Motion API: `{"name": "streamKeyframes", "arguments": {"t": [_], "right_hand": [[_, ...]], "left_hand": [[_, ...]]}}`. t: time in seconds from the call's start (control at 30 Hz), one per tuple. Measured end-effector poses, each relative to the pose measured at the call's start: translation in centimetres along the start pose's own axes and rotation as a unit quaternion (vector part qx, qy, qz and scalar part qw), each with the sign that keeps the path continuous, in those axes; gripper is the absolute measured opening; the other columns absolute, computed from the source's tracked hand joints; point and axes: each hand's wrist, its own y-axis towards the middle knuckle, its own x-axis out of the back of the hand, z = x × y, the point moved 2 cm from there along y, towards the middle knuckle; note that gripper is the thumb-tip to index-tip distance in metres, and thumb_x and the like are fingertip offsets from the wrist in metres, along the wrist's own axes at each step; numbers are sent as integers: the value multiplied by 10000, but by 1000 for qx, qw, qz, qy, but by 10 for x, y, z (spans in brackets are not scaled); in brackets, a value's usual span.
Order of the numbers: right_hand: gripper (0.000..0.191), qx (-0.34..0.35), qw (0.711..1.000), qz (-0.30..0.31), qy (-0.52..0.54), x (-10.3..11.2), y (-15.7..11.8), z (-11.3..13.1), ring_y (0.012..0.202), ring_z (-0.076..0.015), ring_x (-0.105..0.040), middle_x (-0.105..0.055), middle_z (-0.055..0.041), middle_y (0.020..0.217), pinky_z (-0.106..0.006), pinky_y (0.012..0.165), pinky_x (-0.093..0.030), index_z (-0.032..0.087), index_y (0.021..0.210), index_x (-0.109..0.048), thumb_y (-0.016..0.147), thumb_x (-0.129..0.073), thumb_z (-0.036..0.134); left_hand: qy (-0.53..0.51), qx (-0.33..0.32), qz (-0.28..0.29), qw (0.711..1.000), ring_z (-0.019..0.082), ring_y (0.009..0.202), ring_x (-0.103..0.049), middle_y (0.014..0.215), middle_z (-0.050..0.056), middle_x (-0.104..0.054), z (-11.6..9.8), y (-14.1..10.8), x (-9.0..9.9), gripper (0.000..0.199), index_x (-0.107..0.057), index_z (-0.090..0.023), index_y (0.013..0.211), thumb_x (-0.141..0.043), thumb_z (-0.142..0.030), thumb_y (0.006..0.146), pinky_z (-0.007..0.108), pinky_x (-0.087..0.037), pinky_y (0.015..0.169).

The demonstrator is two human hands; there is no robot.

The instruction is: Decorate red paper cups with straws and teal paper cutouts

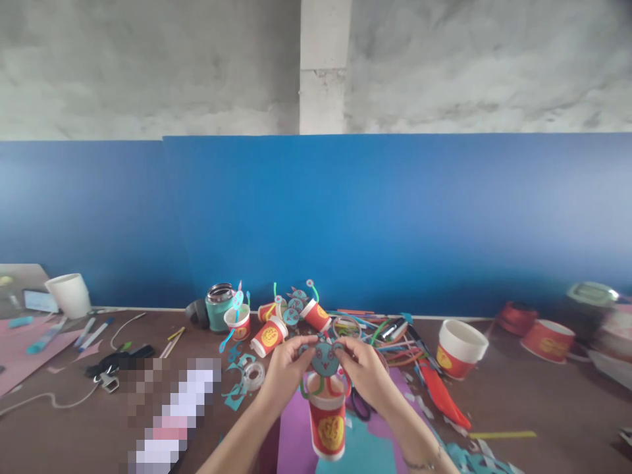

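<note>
Both hands pinch a blue paper animal face (325, 359) with round ears and a drawn face, one hand at each side. My left hand (291, 361) grips near its left ear, and my right hand (362, 361) grips near its right ear. Just below the face stands a red paper cup (328, 424) with a yellow print and white rim. Green and red pipe cleaners (304, 387) bend around the cup's top. Whether the face touches them cannot be told. Beneath lie purple paper (293, 428) and a blue sheet (365, 454). Dark scissor handles (361, 405) show partly beside the cup.
Several decorated cups (269, 336) lie behind my left hand, near a teal jar (220, 309) and a tape roll (253, 376). Pipe cleaners and pens (395, 329) pile up behind my right hand. Stacked cups (460, 349) stand right. A blue partition (345, 224) closes the back.
</note>
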Motion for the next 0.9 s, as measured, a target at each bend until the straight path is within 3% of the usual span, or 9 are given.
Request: {"name": "streamKeyframes", "arguments": {"t": [0.17, 0.47, 0.57, 0.73, 0.9], "right_hand": [[167, 14, 1000, 12, -22, 0, -1, 0, 689, -186, -564, -636, -20, 698, -252, 631, -415, 171, 759, -647, 777, -507, 260], [173, 32, 998, -4, -51, 0, -3, 4, 683, -192, -591, -665, -24, 699, -265, 644, -435, 174, 740, -662, 773, -501, 227], [207, 16, 1000, -13, -15, -2, -1, 1, 685, -208, -616, -690, -43, 708, -275, 633, -462, 160, 773, -704, 770, -526, 266], [259, -29, 996, -46, 74, -3, 4, -7, 717, -234, -646, -725, -72, 761, -302, 640, -501, 148, 852, -734, 739, -606, 343], [316, -44, 990, -37, 126, -1, 5, -7, 664, -224, -641, -717, -62, 711, -309, 609, -511, 150, 829, -744, 708, -648, 426]], "left_hand": [[57, 35, 55, 996, 175, 596, -635, 661, 40, -689, 3, 1, 4, 316, -698, -135, 812, -699, -424, 684, 287, -504, 616], [168, -21, 26, 985, 164, 517, -584, 530, 16, -633, -7, -7, 2, 222, -635, -167, 598, -589, -322, 750, 236, -412, 505], [137, -9, 31, 990, 159, 514, -580, 538, 12, -637, -7, -5, 2, 216, -663, -157, 645, -599, -339, 742, 239, -416, 510], [83, 14, 4, 996, 170, 558, -616, 618, 4, -662, -4, 0, 5, 338, -662, -137, 957, -674, -352, 696, 264, -470, 549], [85, 7, -4, 996, 165, 566, -627, 615, 9, -656, -3, 1, 6, 300, -654, -138, 866, -732, -342, 661, 251, -474, 549]]}}
